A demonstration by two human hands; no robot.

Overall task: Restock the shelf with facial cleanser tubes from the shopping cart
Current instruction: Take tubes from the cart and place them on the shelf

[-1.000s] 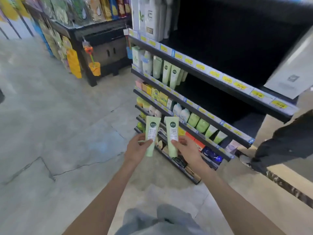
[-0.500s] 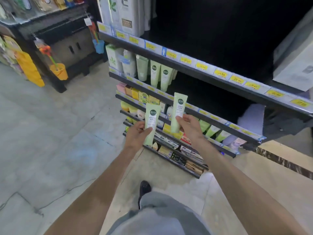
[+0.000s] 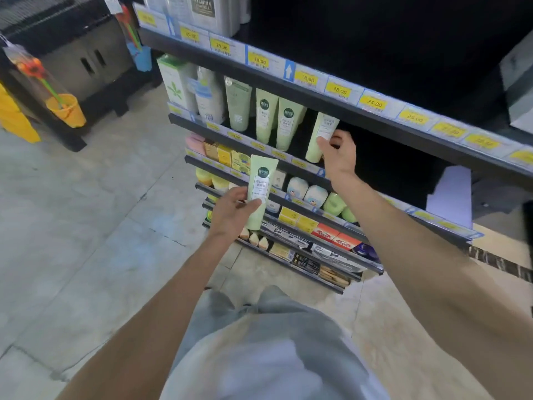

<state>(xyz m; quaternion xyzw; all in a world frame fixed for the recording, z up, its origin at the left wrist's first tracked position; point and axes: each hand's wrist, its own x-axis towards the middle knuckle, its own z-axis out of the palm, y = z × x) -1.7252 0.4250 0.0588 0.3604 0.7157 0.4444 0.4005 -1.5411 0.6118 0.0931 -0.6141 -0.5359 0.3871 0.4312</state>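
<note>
My right hand (image 3: 337, 153) grips a pale green cleanser tube (image 3: 320, 137) and holds it upright on the second shelf (image 3: 259, 148), just right of two matching tubes (image 3: 277, 119) that stand there. The tube's top is tucked under the shelf above. My left hand (image 3: 230, 213) holds another pale green tube (image 3: 259, 192) upright in front of the lower shelves, thumb across its label. The shopping cart is out of view.
Boxes and bottles (image 3: 190, 88) fill the left end of the second shelf; its right part is dark and bare. Soaps and boxes pack the lower shelves (image 3: 317, 226). Yellow price tags (image 3: 340, 90) line the shelf above. A black display (image 3: 72, 62) stands at left.
I have stepped closer to the shelf. My right hand has lifted its tube up and forward onto the second shelf. My left hand keeps its tube at about the same height.
</note>
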